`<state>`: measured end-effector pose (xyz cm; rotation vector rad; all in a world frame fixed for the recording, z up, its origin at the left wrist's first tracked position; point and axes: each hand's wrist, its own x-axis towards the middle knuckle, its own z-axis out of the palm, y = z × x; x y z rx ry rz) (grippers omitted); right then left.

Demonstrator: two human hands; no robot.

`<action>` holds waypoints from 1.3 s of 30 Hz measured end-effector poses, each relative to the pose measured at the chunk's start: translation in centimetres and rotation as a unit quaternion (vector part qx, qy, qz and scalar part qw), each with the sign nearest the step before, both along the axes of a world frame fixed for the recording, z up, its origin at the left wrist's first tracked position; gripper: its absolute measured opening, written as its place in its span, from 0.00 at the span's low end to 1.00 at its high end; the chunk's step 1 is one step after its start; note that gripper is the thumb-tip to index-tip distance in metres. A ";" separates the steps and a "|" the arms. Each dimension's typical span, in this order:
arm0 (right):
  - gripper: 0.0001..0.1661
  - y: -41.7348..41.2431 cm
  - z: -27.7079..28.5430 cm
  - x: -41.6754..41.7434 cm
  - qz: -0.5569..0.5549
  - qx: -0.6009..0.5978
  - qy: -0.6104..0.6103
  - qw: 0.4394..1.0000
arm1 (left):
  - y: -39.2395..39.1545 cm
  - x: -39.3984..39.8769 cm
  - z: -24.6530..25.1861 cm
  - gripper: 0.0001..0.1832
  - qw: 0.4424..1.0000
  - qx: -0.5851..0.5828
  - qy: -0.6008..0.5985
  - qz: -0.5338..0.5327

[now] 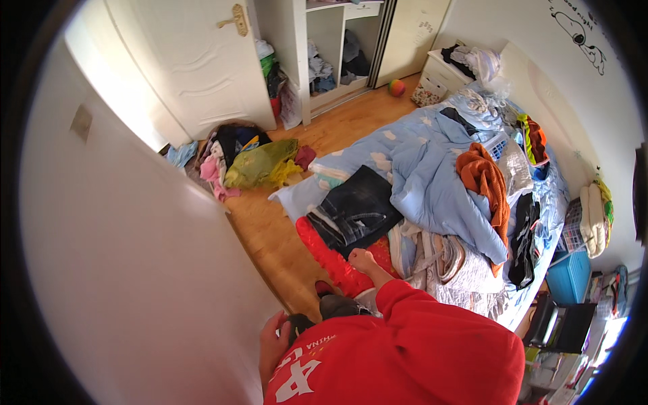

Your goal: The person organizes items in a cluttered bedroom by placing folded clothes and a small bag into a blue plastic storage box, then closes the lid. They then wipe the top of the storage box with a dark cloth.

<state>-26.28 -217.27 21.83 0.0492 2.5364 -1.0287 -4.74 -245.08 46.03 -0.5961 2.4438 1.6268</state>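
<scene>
My right hand (pixel 362 259) is curled at the near edge of a pair of dark denim jeans (pixel 354 207) lying on the bed. Whether its fingers pinch the cloth is not visible. Under and beside that hand runs red ruffled fabric (pixel 324 255). Down by my left side, my left hand (pixel 274 336) has bent fingers beside something dark (pixel 299 325), and I cannot make out whether it holds anything. A crumpled light-blue quilt (pixel 430 187) is heaped beyond the jeans, with an orange knitted garment (pixel 483 177) draped over it.
Clothes (pixel 263 162) lie piled on the wooden floor (pixel 260 233) by the white door (pixel 192 66). A wall (pixel 152 263) stands close on my left. Folded quilted bedding (pixel 455 268) and black clothing (pixel 525 240) rest on the bed's right side. A ball (pixel 397 88) sits near the wardrobe (pixel 331 55).
</scene>
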 end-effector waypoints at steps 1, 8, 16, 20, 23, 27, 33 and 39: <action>0.14 -0.5 0.4 -1.3 -0.003 0.005 0.004 1.000 | -1.0 -2.2 0.1 0.19 1.000 -0.001 0.005 -0.017; 0.16 -2.7 0.9 -5.9 0.010 0.190 -0.052 0.980 | -10.5 -19.0 -1.2 0.17 0.980 -0.079 0.086 -0.159; 0.25 -5.5 1.5 -7.1 -0.220 0.255 -0.222 0.915 | -21.8 -39.0 -4.6 0.15 0.981 -0.050 0.065 -0.177; 0.25 -6.9 0.7 -8.4 -0.189 0.308 -0.335 0.870 | -27.3 -46.3 -6.2 0.15 0.964 -0.096 0.069 -0.240; 0.26 -7.7 -0.9 -8.3 -0.190 0.328 -0.319 0.868 | -29.6 -49.5 -7.6 0.15 0.961 -0.096 0.067 -0.252; 0.24 -12.2 4.2 -11.0 -0.253 0.301 -0.292 0.872 | -30.1 -50.6 -8.3 0.16 0.933 -0.111 0.010 -0.343; 0.14 -13.4 4.4 -12.1 0.072 0.413 -0.241 0.875 | -28.7 -50.4 -8.8 0.16 0.879 -0.112 -0.022 -0.463; 0.20 -13.3 5.2 -14.5 -0.342 0.253 -0.243 0.872 | -26.5 -52.9 -9.6 0.16 0.859 -0.075 0.041 -0.505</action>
